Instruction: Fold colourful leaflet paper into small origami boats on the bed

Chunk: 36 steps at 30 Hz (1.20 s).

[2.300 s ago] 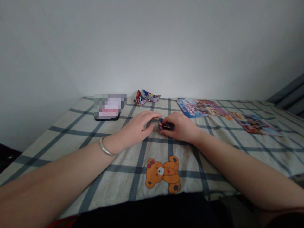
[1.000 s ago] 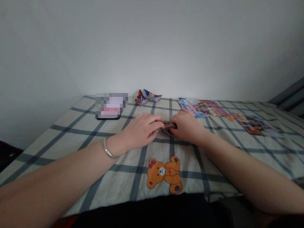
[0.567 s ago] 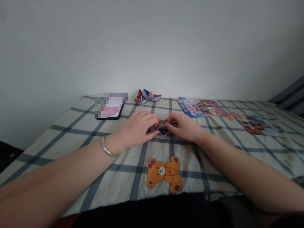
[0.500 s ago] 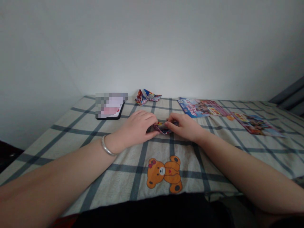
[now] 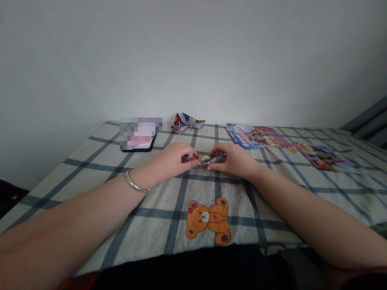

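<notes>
A small folded piece of printed paper (image 5: 204, 162) lies low over the checked cloth, pinched between both hands. My left hand (image 5: 178, 159), with a silver bangle at the wrist, grips its left end between thumb and fingers. At the right end, my right hand (image 5: 234, 159) holds the paper the same way, thumb in front and fingers behind. The fingers cover much of the paper, so its full shape is hidden. Behind the hands, a folded paper figure (image 5: 188, 122) with pointed corners stands by the wall.
A phone (image 5: 140, 137), partly blurred out, rests at the back left. Printed leaflets (image 5: 256, 136) lie at the back right, with another leaflet (image 5: 325, 157) nearer. The checked cloth (image 5: 145, 237) bears a printed bear (image 5: 208, 220); a wall (image 5: 193, 60) rises behind.
The thumbs and fingers have shifted along the paper, and its middle now looks flatter and lower. My left hand still holds the left end, my right hand the right. The other things stay put.
</notes>
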Tool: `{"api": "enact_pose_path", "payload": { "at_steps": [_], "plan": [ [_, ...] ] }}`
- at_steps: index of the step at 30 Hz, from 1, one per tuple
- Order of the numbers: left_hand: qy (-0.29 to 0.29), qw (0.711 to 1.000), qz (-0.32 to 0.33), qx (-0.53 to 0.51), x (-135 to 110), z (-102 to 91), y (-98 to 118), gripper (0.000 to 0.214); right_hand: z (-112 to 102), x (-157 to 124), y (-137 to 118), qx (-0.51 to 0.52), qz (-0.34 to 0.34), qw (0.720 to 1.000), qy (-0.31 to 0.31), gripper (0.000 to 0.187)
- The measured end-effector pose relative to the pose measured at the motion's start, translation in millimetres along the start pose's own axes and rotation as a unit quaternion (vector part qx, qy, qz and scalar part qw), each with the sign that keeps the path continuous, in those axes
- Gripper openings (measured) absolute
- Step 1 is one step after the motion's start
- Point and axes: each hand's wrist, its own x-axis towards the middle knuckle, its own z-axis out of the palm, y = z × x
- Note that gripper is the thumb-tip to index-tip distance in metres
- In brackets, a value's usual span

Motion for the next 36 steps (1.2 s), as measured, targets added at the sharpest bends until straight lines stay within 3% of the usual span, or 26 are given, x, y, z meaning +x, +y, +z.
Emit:
{"api": "enact_pose_path", "payload": {
  "at_steps": [8, 17, 24, 29, 36],
  "plan": [
    [0.012, 0.999, -0.027, -0.014, 0.5, 3.4, -4.7, 0.033, 4.6, 2.4, 1.4, -0.032, -0.012, 0.999, -0.001, 0.03],
    [0.063, 0.997, -0.022, 0.035, 0.2, 11.9, -8.2, 0.042, 8.0, 7.0, 4.8, -0.015, 0.052, 0.999, -0.008, 0.033],
    [0.059, 0.998, -0.01, 0.036, 0.3, 10.7, -8.7, 0.037, 9.2, 4.6, 5.3, -0.05, -0.015, 0.998, 0.037, 0.019],
    [0.042, 0.998, 0.033, 0.018, 0.3, 6.1, -6.1, 0.02, 9.9, 2.6, 1.7, -0.082, -0.077, 0.993, -0.024, 0.024],
    [0.021, 1.0, -0.011, 0.015, 1.3, 5.6, -2.2, 0.03, 10.5, 7.2, 8.1, -0.025, -0.007, 0.998, -0.055, 0.026]
  ]
}}
